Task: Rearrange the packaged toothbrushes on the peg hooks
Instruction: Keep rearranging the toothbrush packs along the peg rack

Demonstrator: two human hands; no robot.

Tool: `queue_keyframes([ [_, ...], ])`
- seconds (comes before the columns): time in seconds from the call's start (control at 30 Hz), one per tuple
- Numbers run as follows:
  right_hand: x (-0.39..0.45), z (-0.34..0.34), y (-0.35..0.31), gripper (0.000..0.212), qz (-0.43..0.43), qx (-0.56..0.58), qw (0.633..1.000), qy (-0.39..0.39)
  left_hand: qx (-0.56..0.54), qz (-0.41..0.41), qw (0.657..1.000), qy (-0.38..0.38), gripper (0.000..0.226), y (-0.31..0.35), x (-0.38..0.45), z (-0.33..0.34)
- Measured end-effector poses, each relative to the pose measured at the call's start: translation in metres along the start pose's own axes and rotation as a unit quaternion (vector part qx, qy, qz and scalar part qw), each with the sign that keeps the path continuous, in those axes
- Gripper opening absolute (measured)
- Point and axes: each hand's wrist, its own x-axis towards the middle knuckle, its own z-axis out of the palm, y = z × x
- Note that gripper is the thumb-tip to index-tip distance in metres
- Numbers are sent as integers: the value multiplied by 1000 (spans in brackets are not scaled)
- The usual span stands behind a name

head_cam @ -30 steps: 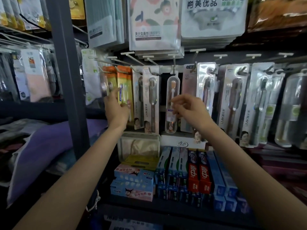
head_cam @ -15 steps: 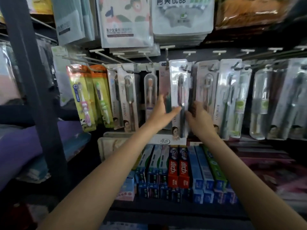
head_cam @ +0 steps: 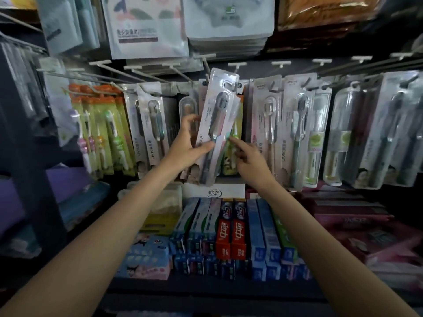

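The left hand (head_cam: 186, 146) pinched a tilted clear-blister toothbrush pack (head_cam: 216, 124). The right hand (head_cam: 248, 156) pointed, fingers loose, touching a green pack (head_cam: 233, 143). "LMK" showed on a neighbouring card (head_cam: 288, 143).

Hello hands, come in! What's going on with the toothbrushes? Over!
Left hand grips tilted grey toothbrush pack, its top at the peg hook. Right hand open, fingertips by pack's edge. Neighbouring packs crowd close.

You're facing a dim shop display, dark back panel (head_cam: 297, 69) behind everything. Towel packs (head_cam: 229, 19) hang up top, toothpaste boxes (head_cam: 231, 227) line the dark shelf (head_cam: 206, 291) below. A dark upright post (head_cam: 34, 156) stands on your left, with purple fabric (head_cam: 66, 181) beside it.
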Motion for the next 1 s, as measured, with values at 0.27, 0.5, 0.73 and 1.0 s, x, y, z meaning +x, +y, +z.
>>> queue_keyframes([
  [0.27,14,11,-4,46,104,57,982,148,69,19,997,2,64,0,2,-4],
  [0.5,14,21,-14,44,111,37,982,150,99,37,994,-13,66,1,2,-13],
  [0.73,-5,6,-27,45,69,-26,992,104,74,32,996,-45,68,-2,6,-27],
  [1.0,-21,-9,-39,61,58,-144,985,82,56,41,996,-57,67,-1,2,-25],
])
